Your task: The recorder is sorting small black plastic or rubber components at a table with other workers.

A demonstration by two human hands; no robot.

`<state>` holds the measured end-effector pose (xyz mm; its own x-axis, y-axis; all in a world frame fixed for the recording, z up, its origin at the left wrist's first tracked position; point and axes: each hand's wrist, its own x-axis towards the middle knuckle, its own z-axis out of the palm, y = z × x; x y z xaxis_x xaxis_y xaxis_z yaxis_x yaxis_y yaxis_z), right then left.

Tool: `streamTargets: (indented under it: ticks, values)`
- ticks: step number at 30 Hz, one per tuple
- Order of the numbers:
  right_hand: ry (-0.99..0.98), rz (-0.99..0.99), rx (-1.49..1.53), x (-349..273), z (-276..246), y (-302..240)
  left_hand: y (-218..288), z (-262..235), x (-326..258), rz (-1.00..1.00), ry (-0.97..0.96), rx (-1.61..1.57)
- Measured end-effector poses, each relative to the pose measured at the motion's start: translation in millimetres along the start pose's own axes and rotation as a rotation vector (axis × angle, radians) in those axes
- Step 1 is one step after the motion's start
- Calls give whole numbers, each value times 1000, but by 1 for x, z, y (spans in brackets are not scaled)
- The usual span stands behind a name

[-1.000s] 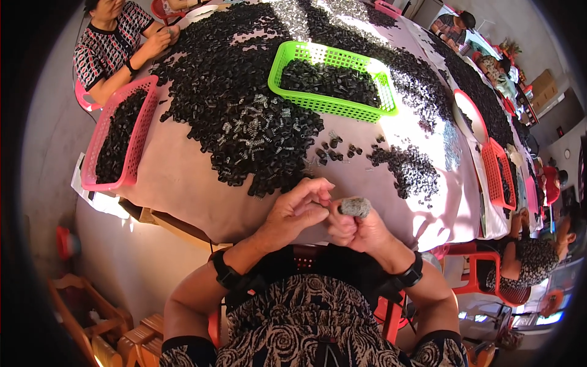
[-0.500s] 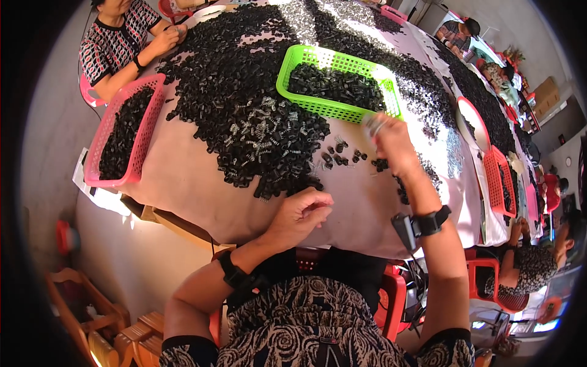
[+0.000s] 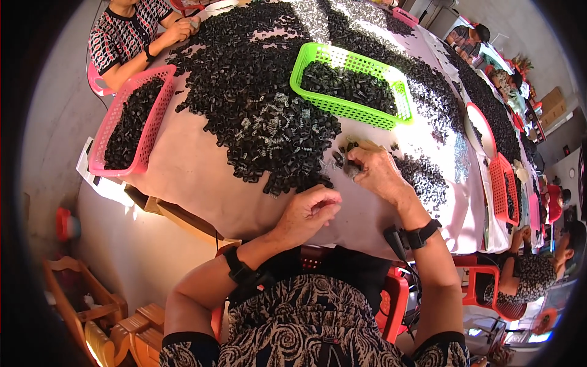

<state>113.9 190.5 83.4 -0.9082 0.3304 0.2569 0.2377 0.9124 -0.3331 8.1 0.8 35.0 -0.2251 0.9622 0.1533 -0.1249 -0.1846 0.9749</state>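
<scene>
My left hand (image 3: 307, 214) rests at the near edge of the table, its fingers curled in against the thumb; anything inside them is hidden. Over a small cluster of loose black plastic parts and springs (image 3: 338, 159), my right hand (image 3: 378, 174) reaches down with bent fingers drawn together. Something small and greyish shows at its fingertips, too small to name. Left of that cluster spreads a big heap of small black plastic parts (image 3: 244, 104). Metal coil springs (image 3: 275, 131) lie on the heap's near side. Beyond my right hand stands a green perforated basket (image 3: 348, 113) holding more black parts.
A pink basket (image 3: 156, 119) of black parts stands at the table's left edge, near a seated co-worker (image 3: 131, 46). More parts and an orange-red basket (image 3: 502, 189) lie to the right, where other people sit. A red plastic chair (image 3: 394, 300) is beneath me.
My right hand has come down and nearer from beside the green basket to the small cluster of parts. My left hand stays curled in nearly the same place. The whole view has shifted slightly.
</scene>
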Motion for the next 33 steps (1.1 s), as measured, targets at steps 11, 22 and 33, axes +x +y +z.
streamTargets:
  ticks: [11, 22, 33]
  values:
    - [-148, 393, 1272, -56, 4, -44, 0, 0, -1, 229, 4, 165]
    - [-66, 629, 1143, -63, 1, -36, -7, -3, 1, 173, -6, 98]
    - [82, -32, -136, -43, -4, 9, -3, -1, 2, 63, 32, -14]
